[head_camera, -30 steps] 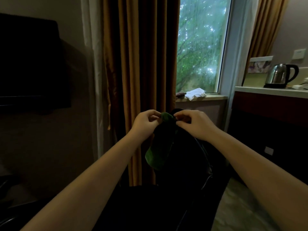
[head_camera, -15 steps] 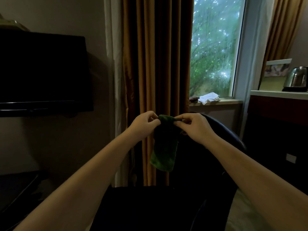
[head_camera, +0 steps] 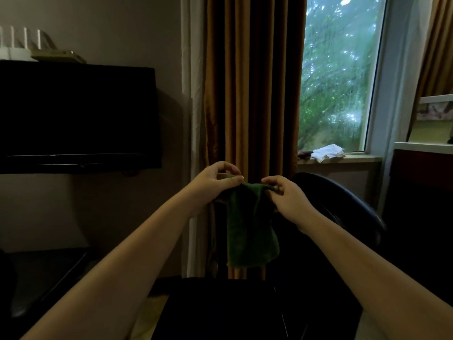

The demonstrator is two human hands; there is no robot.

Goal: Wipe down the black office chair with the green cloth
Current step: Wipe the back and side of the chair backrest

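Note:
The green cloth (head_camera: 248, 227) hangs in the air in front of me, stretched along its top edge. My left hand (head_camera: 215, 181) pinches the top left corner. My right hand (head_camera: 285, 200) pinches the top right corner. The black office chair (head_camera: 343, 217) stands right behind and below the cloth; its curved back shows to the right of my right hand and its seat is dark and hard to make out. The cloth does not touch the chair.
A dark television (head_camera: 78, 114) hangs on the wall at left. Brown curtains (head_camera: 250, 82) hang straight ahead beside a window (head_camera: 338, 74). A white rag (head_camera: 327, 152) lies on the sill. A dark counter (head_camera: 421, 168) stands at far right.
My hands have moved slightly apart, spreading the cloth wider so it hangs flatter. The view has swung left, and the kettle on the counter has left the frame.

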